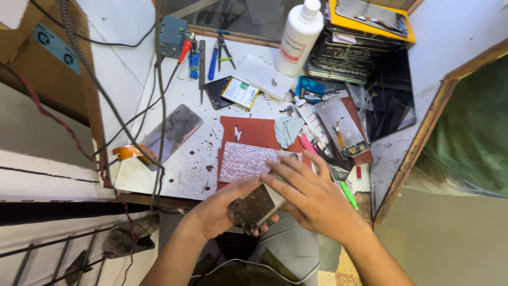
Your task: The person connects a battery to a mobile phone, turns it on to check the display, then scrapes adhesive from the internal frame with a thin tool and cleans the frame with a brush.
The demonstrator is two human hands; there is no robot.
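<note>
Head view, looking down at a cluttered white tabletop [185,164].

Left hand [219,209]: closed around a flat rectangular metal phone panel with small holes [254,207], gripped from below and the left, thumb along its upper edge. The panel is held just off the near edge of the tabletop, above the lap, tilted.

Right hand [312,198]: open, fingers [286,172] spread and laid flat over the right part of the same panel, touching it; it does not grip.

Just beyond the hands: a silvery bubble-wrap pouch [248,160] lying on a red-brown work mat [248,132]. A pale grey cloth scrap [288,130] rests on the mat's far right corner.

Left of the mat: a grey metal phone back plate [177,130] near an orange tape roll [128,152].

Far side: a white plastic bottle [299,37], upright, beside a stack of dark phone screens [352,58]. Blue-handled pliers [217,53] lie left of the bottle.
</note>
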